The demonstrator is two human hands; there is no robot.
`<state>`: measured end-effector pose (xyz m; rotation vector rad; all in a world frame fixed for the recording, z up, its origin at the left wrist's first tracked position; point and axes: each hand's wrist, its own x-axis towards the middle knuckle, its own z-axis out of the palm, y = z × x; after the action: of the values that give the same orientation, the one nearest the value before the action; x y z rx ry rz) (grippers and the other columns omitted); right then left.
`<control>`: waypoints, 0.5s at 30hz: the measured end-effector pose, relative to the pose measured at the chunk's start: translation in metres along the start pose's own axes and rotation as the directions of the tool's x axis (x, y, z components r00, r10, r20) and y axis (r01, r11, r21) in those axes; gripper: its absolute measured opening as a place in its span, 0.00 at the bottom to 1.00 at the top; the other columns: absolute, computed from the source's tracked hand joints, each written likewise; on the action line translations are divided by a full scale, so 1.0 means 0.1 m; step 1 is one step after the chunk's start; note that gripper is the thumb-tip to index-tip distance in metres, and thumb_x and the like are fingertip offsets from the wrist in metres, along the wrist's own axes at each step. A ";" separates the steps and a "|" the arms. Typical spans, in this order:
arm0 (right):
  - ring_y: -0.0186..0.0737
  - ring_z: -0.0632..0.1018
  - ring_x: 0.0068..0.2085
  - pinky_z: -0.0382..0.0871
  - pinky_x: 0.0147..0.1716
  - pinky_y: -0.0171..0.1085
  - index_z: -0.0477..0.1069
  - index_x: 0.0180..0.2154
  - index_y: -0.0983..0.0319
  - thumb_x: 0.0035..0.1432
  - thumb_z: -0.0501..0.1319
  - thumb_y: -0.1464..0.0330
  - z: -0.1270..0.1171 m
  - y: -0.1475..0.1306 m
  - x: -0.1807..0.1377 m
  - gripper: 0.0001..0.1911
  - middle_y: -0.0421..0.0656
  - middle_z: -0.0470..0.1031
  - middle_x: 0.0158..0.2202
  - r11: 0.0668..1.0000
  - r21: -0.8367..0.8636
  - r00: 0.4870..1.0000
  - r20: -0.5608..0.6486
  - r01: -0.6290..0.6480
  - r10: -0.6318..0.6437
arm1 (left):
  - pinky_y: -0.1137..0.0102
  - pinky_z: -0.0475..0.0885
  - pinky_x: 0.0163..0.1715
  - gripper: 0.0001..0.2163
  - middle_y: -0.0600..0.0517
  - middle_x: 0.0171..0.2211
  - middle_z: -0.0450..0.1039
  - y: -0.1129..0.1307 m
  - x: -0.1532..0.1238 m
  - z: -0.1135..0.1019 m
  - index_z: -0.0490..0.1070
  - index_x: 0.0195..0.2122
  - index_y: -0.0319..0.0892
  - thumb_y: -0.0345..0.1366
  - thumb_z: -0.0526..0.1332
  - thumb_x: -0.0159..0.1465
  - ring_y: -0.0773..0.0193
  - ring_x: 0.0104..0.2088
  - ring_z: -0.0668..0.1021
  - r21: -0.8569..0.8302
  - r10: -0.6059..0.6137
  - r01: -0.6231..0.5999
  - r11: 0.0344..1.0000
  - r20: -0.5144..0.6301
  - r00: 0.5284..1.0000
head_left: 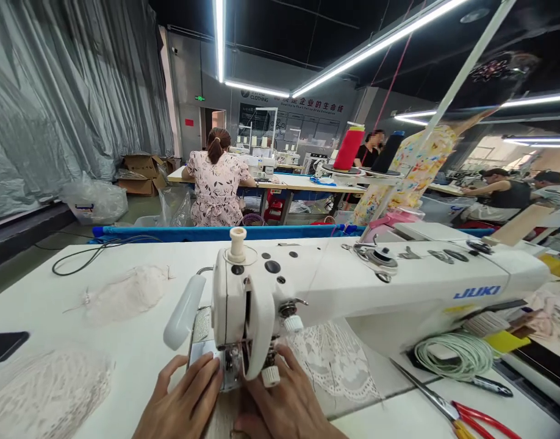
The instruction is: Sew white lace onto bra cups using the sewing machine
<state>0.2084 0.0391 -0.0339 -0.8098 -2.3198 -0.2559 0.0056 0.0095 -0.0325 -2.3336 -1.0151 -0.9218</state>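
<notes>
A white sewing machine with JUKI lettering stands before me. My left hand lies just left of the needle area, its fingers stretched out and fingertips down on the machine bed. My right hand is bent in close on the other side of the presser foot, partly behind a white knob. It appears closed on the edge of a pale lace piece, which spreads to its right under the machine arm; the fingertips are partly hidden. Whatever lies directly under the needle is hard to make out.
Two lace bundles, one farther back and one nearer, lie on the left of the table. A dark phone-like object is at the left edge. Red-handled scissors and a coil of pale green cord are at right. Other people sit beyond.
</notes>
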 end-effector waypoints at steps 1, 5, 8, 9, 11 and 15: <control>0.45 0.73 0.38 0.63 0.40 0.43 0.70 0.36 0.61 0.54 0.58 0.52 -0.01 -0.02 0.01 0.19 0.45 0.74 0.35 1.000 0.004 0.999 0.025 -0.031 0.030 | 0.63 0.59 0.46 0.15 0.48 0.36 0.76 -0.01 0.00 0.00 0.71 0.43 0.40 0.30 0.44 0.68 0.62 0.41 0.75 -0.002 -0.005 0.005 1.000 -0.020 1.000; 0.43 0.72 0.33 0.64 0.36 0.42 0.68 0.32 0.62 0.57 0.56 0.69 -0.06 -0.07 0.05 0.04 0.45 0.73 0.30 0.999 -0.014 0.995 0.083 -0.048 0.049 | 0.62 0.58 0.46 0.16 0.45 0.39 0.76 -0.02 -0.04 0.01 0.69 0.46 0.39 0.30 0.43 0.68 0.61 0.43 0.75 0.013 -0.019 0.021 1.000 -0.086 0.996; 0.38 0.73 0.32 0.65 0.35 0.39 0.67 0.32 0.63 0.56 0.50 0.76 -0.25 -0.08 0.09 0.08 0.45 0.74 0.32 0.970 0.242 0.987 0.143 0.031 -0.067 | 0.61 0.57 0.48 0.16 0.46 0.47 0.73 0.06 -0.09 -0.12 0.66 0.52 0.42 0.28 0.48 0.65 0.59 0.47 0.73 -0.052 -0.146 0.145 0.988 -0.014 0.989; 0.37 0.73 0.32 0.65 0.34 0.37 0.67 0.33 0.64 0.56 0.50 0.74 -0.35 -0.09 0.11 0.08 0.45 0.74 0.33 0.917 0.398 0.979 0.186 -0.002 -0.078 | 0.61 0.58 0.48 0.17 0.47 0.49 0.71 0.11 -0.10 -0.20 0.64 0.54 0.44 0.29 0.50 0.64 0.58 0.48 0.72 -0.130 -0.232 0.236 0.963 0.049 0.972; 0.34 0.71 0.29 0.64 0.29 0.33 0.67 0.34 0.65 0.57 0.50 0.69 -0.60 -0.11 0.14 0.09 0.44 0.72 0.30 0.705 0.675 0.944 0.328 -0.216 -0.025 | 0.62 0.64 0.45 0.19 0.48 0.49 0.71 0.24 -0.11 -0.40 0.62 0.55 0.47 0.35 0.54 0.62 0.55 0.47 0.72 -0.378 -0.380 0.461 0.803 0.270 0.885; 0.29 0.65 0.25 0.60 0.26 0.29 0.67 0.29 0.66 0.54 0.59 0.58 -1.07 -0.17 0.13 0.15 0.38 0.65 0.24 0.154 0.737 0.748 0.663 -0.659 0.025 | 0.68 0.70 0.35 0.21 0.49 0.34 0.75 0.57 -0.08 -0.80 0.71 0.41 0.41 0.52 0.63 0.54 0.58 0.35 0.75 -0.603 -0.277 0.788 -0.124 0.784 0.556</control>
<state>0.2466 -0.0083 0.0562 -0.7208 -1.9526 1.7387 0.0125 -0.0789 0.0097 -3.1982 -2.3620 -1.9603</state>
